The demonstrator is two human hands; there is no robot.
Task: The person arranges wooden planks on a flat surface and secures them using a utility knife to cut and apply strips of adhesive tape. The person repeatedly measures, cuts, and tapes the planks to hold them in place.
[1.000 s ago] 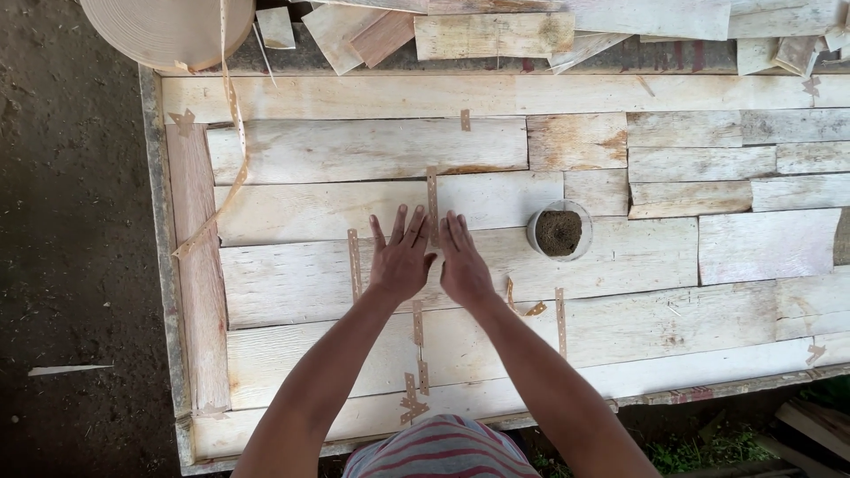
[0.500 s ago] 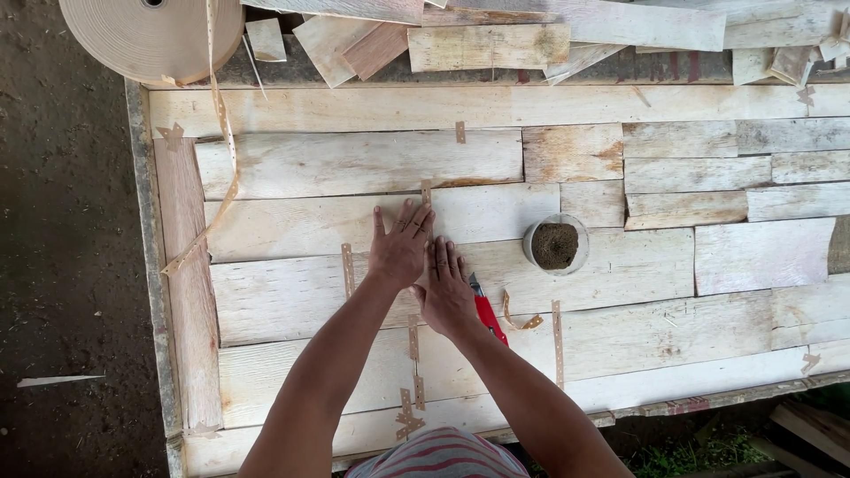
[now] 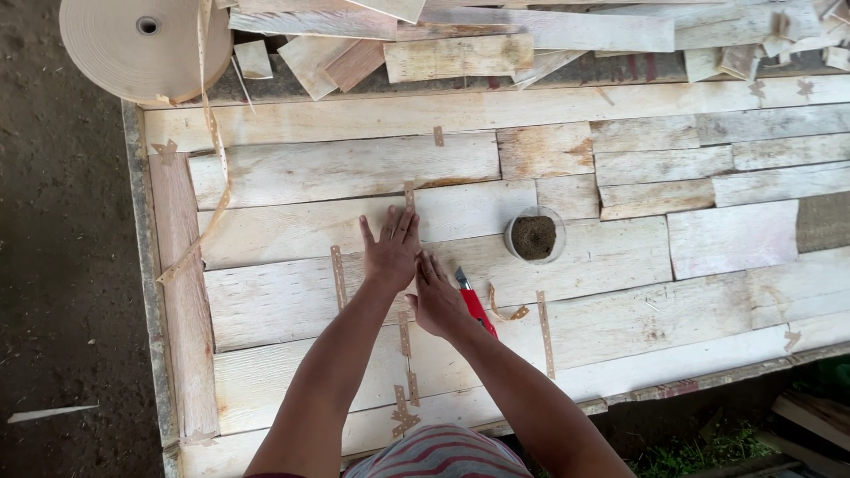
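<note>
My left hand [image 3: 390,250] lies flat, fingers stretched, on pale wood veneer sheets [image 3: 336,226] that cover a table. It presses on a narrow brown tape strip [image 3: 409,196] that runs along a seam. My right hand [image 3: 436,296] lies flat just below and to the right, pressing on the same seam line. A red utility knife [image 3: 474,303] lies on the veneer right beside my right hand, touching its edge. More tape strips [image 3: 405,354] run down the seam toward me.
A small round cup with dark contents [image 3: 535,235] stands right of my hands. A big roll of brown tape [image 3: 142,44] sits at the far left, a loose strand [image 3: 212,150] hanging from it. Loose veneer scraps [image 3: 460,53] pile along the far edge. Dirt ground lies left.
My left hand slid up the seam, away from me. My right hand drew back slightly toward me. The red knife came into view beside it.
</note>
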